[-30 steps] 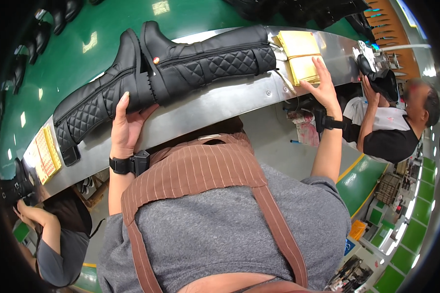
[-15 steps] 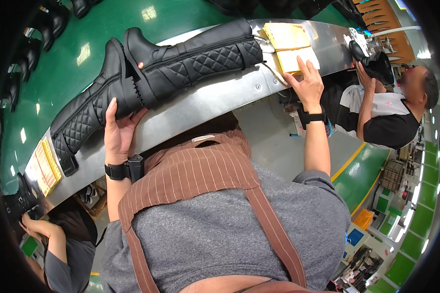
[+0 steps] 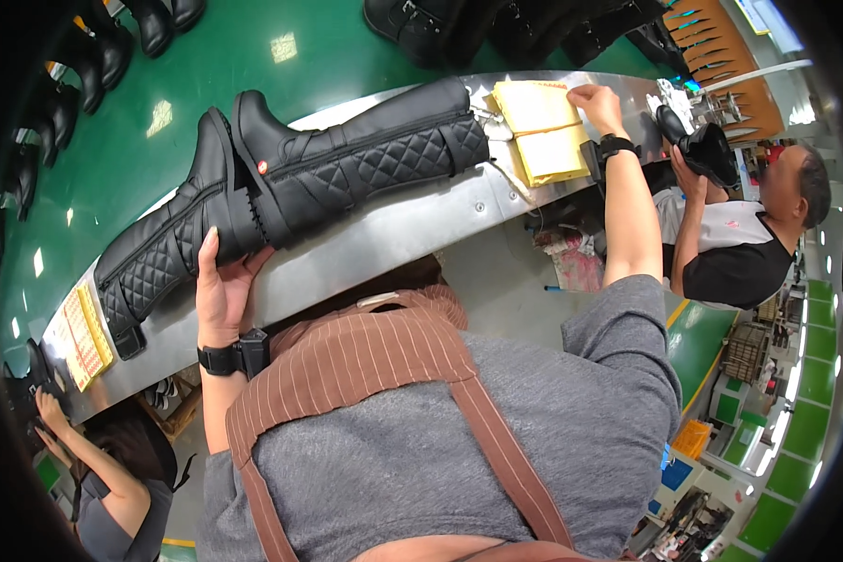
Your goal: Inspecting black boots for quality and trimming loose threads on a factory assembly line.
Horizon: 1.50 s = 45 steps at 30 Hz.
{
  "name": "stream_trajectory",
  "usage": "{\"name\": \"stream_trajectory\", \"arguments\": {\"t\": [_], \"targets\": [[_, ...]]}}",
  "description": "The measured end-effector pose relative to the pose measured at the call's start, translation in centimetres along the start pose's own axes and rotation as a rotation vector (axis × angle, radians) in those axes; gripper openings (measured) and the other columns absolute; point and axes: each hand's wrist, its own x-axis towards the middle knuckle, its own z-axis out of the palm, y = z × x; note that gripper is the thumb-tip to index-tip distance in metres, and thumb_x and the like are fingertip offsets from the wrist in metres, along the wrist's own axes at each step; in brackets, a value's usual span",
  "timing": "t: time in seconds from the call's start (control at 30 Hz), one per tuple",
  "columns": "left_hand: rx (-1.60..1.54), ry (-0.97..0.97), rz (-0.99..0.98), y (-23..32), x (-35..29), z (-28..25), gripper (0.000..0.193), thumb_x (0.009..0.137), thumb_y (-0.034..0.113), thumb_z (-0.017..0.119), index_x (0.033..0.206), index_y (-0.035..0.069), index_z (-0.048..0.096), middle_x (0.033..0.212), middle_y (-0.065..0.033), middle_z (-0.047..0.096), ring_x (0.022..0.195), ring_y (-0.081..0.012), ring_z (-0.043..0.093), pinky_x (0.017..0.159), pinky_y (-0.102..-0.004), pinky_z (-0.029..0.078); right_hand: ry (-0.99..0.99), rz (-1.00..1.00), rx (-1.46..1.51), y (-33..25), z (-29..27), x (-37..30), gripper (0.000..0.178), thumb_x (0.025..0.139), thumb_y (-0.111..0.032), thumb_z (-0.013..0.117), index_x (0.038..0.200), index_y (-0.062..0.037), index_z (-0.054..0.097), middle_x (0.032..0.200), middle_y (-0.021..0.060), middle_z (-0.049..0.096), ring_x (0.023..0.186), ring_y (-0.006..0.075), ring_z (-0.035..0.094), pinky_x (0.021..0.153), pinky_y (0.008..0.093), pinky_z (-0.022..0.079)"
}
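Observation:
Two black tall boots lie sole to sole along the metal bench, with quilted shafts and side zips. The left boot (image 3: 164,239) points its shaft to the left; the right boot (image 3: 365,150) stretches its shaft to the right. My left hand (image 3: 223,298) grips the left boot near its heel, the thumb upright against it and the other fingers partly hidden beneath. Beyond the right shaft lies a stack of yellow paper (image 3: 545,155) with a band across it. At the stack's far right corner my right hand (image 3: 601,108) pinches the paper's edge between thumb and fingers.
The metal bench (image 3: 384,229) curves across the view. Another yellow paper stack (image 3: 86,337) lies at its left end. A person at the right holds a black boot (image 3: 712,155); another works at lower left. More black boots (image 3: 431,28) stand beyond the green surface (image 3: 253,56).
My right hand has moved from the near edge of the yellow stack to its far right corner, its fingers closing. My left hand stays on the left boot.

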Motion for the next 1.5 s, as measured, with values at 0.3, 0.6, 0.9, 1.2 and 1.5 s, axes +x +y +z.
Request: {"name": "stream_trajectory", "arguments": {"t": [0.3,0.6,0.9,1.2,1.5], "targets": [[0.003,0.043,0.002,0.0,-0.2,0.2,0.049,0.092,0.037,0.058,0.128,0.004,0.051,0.124,-0.0096,0.059,0.113,-0.0234,0.057,0.096,-0.0451,0.048,-0.004,-0.043,-0.043,0.3,0.9,1.5,0.021,0.084,-0.019,0.068,0.095,-0.0022,0.072,0.084,0.0127,0.072,0.078,0.0215,0.070,0.074,0.0316,0.052],[-0.011,0.017,0.003,0.0,0.1,0.4,0.050,0.093,0.036,0.058,0.129,0.003,0.051,0.126,-0.0101,0.059,0.114,-0.0239,0.056,0.097,-0.0452,0.047,-0.045,-0.027,0.104,1.0,1.0,1.4,0.018,0.084,-0.018,0.065,0.091,-0.0029,0.072,0.083,0.0155,0.071,0.076,0.0261,0.068,0.074,0.0349,0.052],[-0.011,0.016,0.013,0.0,0.1,0.2,0.050,0.093,0.037,0.057,0.129,0.003,0.050,0.126,-0.0099,0.058,0.114,-0.0240,0.057,0.097,-0.0450,0.048,-0.059,-0.090,-0.069,0.9,1.1,2.1,0.020,0.086,-0.017,0.066,0.096,0.0005,0.070,0.085,0.0147,0.071,0.079,0.0221,0.069,0.075,0.0317,0.052],[-0.015,0.014,0.003,-0.2,-0.1,0.2,0.049,0.093,0.036,0.057,0.129,0.003,0.051,0.126,-0.0095,0.059,0.114,-0.0233,0.057,0.096,-0.0445,0.048,-0.090,-0.108,-0.089,0.9,0.8,2.3,0.021,0.086,-0.017,0.066,0.096,0.0007,0.070,0.086,0.0150,0.071,0.077,0.0228,0.069,0.074,0.0324,0.052],[-0.007,0.028,-0.005,-0.2,0.2,0.6,0.050,0.093,0.037,0.058,0.129,0.003,0.050,0.127,-0.0100,0.058,0.114,-0.0236,0.057,0.096,-0.0450,0.048,-0.142,-0.063,-0.011,1.5,0.4,2.2,0.021,0.086,-0.017,0.066,0.096,0.0020,0.069,0.083,0.0148,0.070,0.076,0.0224,0.068,0.073,0.0325,0.052]]}}
